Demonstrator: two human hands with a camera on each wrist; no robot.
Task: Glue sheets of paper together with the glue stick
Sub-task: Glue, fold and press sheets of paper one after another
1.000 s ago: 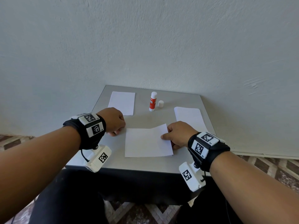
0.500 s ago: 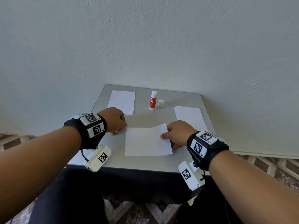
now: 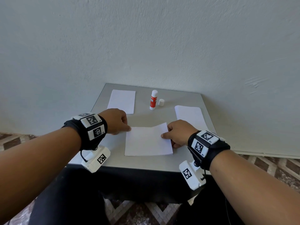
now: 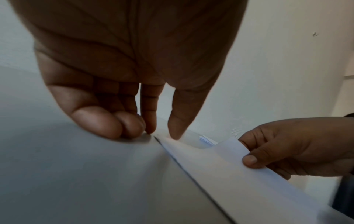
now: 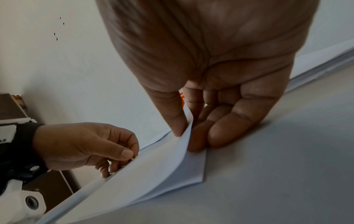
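Observation:
A white top sheet (image 3: 148,141) lies over another sheet (image 5: 191,169) near the table's front edge. My right hand (image 3: 165,135) pinches the top sheet's right edge between thumb (image 5: 176,121) and fingers, and lifts that edge off the lower sheet. My left hand (image 3: 128,128) pinches the sheet's far left corner, thumb (image 4: 176,133) on top and curled fingers (image 4: 132,127) resting on the table. The red and white glue stick (image 3: 153,100) stands uncapped at the back, its white cap (image 3: 161,102) just to its right.
A small pile of white sheets (image 3: 121,101) lies at the back left of the grey table (image 3: 146,164), another pile (image 3: 190,115) at the right edge. A pale wall (image 3: 146,46) rises directly behind the table. My dark-clothed legs are below the front edge.
My left hand has shifted slightly right and its thumb now reaches the sheet's far left corner. The right hand keeps its pinch on the right edge.

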